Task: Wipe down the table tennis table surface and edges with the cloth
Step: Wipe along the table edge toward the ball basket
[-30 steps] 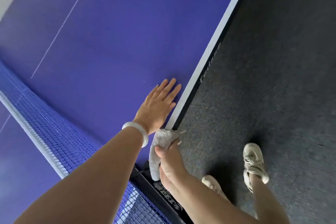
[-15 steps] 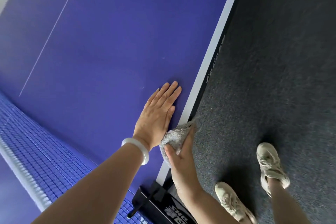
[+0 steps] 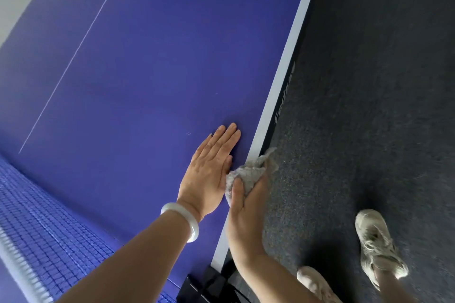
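The blue table tennis table (image 3: 152, 61) fills the left and middle of the head view, with a white stripe along its right edge (image 3: 283, 76). My left hand (image 3: 209, 170) lies flat on the blue surface near that edge, fingers straight, a pale bangle on the wrist. My right hand (image 3: 246, 211) grips a bunched grey cloth (image 3: 248, 172) and holds it against the table's side edge, thumb on top; its fingers are hidden behind the cloth and the edge.
The blue net (image 3: 49, 233) runs across the lower left, ending at a black net clamp (image 3: 209, 285) at the bottom. Dark grey carpet (image 3: 369, 81) lies to the right. My two feet in pale shoes (image 3: 376, 246) stand beside the table.
My right hand has slid the cloth along the table's side edge, away from the net clamp. My left hand has shifted the same way on the surface, and my feet have stepped along.
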Available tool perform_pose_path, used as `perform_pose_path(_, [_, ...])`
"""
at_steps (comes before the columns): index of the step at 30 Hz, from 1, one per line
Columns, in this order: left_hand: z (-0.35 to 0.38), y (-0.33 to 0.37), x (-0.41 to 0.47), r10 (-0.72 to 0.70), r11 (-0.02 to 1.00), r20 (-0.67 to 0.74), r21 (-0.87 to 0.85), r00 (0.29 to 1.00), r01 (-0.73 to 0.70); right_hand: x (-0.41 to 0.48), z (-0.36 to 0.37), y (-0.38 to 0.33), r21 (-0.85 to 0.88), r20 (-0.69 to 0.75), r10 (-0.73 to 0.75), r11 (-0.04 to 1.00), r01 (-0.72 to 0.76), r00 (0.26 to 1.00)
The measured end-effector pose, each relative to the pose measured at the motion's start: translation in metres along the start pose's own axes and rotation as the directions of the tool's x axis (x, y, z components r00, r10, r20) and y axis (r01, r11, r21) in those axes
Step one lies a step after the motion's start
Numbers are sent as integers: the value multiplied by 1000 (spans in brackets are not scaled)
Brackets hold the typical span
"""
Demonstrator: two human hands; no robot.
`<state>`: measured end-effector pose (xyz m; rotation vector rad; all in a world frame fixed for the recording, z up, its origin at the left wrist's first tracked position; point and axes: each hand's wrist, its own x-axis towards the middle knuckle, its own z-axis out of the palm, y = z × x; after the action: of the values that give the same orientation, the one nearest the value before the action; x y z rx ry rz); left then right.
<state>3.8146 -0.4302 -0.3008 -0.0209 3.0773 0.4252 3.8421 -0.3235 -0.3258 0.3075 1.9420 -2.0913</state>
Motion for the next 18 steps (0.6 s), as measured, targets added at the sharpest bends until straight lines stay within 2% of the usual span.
perform_pose_path(4, [-1,-1,2,1,1000,8,0,1000,-1,5,0,9,2,59,44,999,-44,997])
perform_pose_path(8, [-4,1,5,25,1000,4,-4,1000,-25,89,2,-19,26,-41,68,997,-67,997])
perform_pose_path(11, [-5,2,5,22,1000,16,7,1000,-22,116,-2,-27,70,-18,120,991,-119,993])
perform_pose_path(15, [-5,1,4,2,1000,23,-9,1000,-2,49,-8,-13,56,29,92,994,-93,995])
perform_pose_path(18, [-4,1,6,-9,1000,22,0,1000,9,-41,-12,3,-16,112,247,969,-247,962])
